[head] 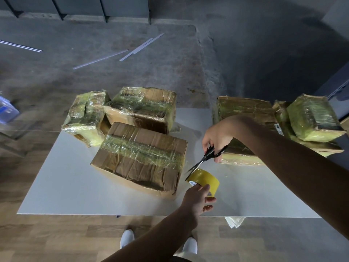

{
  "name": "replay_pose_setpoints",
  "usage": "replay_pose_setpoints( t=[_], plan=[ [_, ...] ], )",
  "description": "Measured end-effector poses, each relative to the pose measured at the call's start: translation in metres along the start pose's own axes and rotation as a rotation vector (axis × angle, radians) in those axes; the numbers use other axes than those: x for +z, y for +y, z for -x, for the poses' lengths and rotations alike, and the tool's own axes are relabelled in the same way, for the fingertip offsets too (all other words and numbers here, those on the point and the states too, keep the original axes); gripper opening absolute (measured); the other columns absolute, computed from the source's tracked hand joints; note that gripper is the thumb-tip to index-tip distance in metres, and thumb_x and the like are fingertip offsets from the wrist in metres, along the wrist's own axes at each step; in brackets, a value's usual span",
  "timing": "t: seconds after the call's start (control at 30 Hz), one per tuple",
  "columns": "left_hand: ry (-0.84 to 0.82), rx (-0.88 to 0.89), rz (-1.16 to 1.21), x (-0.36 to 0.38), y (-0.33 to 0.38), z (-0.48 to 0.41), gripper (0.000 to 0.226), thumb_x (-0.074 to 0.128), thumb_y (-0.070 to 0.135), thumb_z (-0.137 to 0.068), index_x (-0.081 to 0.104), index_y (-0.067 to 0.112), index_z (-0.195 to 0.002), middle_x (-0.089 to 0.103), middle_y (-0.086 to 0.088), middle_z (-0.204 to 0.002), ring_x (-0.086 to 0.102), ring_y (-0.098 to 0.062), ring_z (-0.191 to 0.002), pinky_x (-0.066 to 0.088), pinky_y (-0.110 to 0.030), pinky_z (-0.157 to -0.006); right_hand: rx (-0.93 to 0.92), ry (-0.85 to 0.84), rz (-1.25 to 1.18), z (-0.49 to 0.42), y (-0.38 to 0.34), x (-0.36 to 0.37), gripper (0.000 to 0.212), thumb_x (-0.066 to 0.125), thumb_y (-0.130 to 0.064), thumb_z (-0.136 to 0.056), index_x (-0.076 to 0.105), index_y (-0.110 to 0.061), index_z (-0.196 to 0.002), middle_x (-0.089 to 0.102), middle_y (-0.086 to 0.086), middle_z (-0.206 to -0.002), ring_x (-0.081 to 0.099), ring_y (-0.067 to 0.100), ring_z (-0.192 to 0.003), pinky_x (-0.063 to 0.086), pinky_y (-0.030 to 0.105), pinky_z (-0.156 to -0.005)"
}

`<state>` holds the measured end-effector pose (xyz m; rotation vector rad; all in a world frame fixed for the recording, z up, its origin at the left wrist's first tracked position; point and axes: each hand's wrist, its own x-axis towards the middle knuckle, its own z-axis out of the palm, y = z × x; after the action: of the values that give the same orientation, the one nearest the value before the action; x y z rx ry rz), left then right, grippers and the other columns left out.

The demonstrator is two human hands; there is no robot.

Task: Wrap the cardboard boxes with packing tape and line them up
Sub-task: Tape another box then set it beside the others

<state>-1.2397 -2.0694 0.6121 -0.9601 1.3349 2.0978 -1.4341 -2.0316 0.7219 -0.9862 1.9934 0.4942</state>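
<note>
A large cardboard box wrapped with a band of clear tape lies in the middle of the white table. At the box's near right corner, my left hand grips a yellow tape roll. My right hand holds black scissors, whose blades point down-left at the tape stretched between roll and box. Two more taped boxes stand behind: one at the back left, one at the back middle. Another big taped box sits under my right forearm.
At the far right, a small taped box rests on top of another box. A scrap of plastic hangs below the table's near edge. Metal strips lie on the concrete floor beyond. My white shoes stand beneath the table edge.
</note>
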Motion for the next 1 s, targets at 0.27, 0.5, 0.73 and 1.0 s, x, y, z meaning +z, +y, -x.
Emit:
replay_pose_setpoints(
  t=[0.27, 0.5, 0.73, 1.0],
  plan=[
    [0.002, 0.013, -0.014, -0.0009, 0.0013, 0.0019, 0.009, 0.044, 0.021, -0.102, 0.050, 0.014, -0.104, 0.057, -0.006, -0.103, 0.064, -0.014, -0.078, 0.050, -0.031, -0.071, -0.017, 0.041, 0.009, -0.0018, -0.0005, 0.0032, 0.029, 0.084, -0.041, -0.068, 0.065, -0.036, -0.089, 0.061, -0.013, -0.086, 0.057, 0.009, -0.080, 0.047, 0.024, -0.067],
    [0.020, 0.046, -0.092, 0.0013, -0.0033, 0.0029, 0.016, 0.045, 0.024, -0.101, 0.052, 0.022, -0.087, 0.057, 0.001, -0.097, 0.065, -0.011, -0.075, 0.050, -0.028, -0.068, -0.013, 0.067, 0.124, 0.0002, -0.0035, 0.0035, 0.029, 0.085, -0.034, -0.069, 0.064, -0.033, -0.088, 0.059, -0.014, -0.083, 0.055, 0.005, -0.075, 0.041, 0.021, -0.058],
    [0.057, 0.035, -0.162, -0.0017, -0.0073, -0.0008, 0.016, 0.046, 0.024, -0.100, 0.054, 0.016, -0.089, 0.056, -0.005, -0.100, 0.066, -0.007, -0.067, 0.048, -0.024, -0.061, -0.024, 0.085, 0.153, -0.0004, -0.0029, 0.0090, 0.030, 0.085, -0.032, -0.069, 0.060, -0.034, -0.087, 0.058, -0.013, -0.082, 0.056, 0.008, -0.079, 0.045, 0.023, -0.064],
    [0.051, 0.008, -0.180, -0.0044, -0.0086, -0.0050, 0.010, 0.048, 0.024, -0.099, 0.054, 0.017, -0.096, 0.056, -0.001, -0.095, 0.066, -0.007, -0.067, 0.050, -0.025, -0.059, -0.001, 0.070, 0.159, 0.0036, -0.0040, 0.0092, 0.032, 0.083, -0.030, -0.072, 0.060, -0.028, -0.094, 0.055, -0.012, -0.083, 0.055, 0.012, -0.079, 0.041, 0.023, -0.062]
  ],
)
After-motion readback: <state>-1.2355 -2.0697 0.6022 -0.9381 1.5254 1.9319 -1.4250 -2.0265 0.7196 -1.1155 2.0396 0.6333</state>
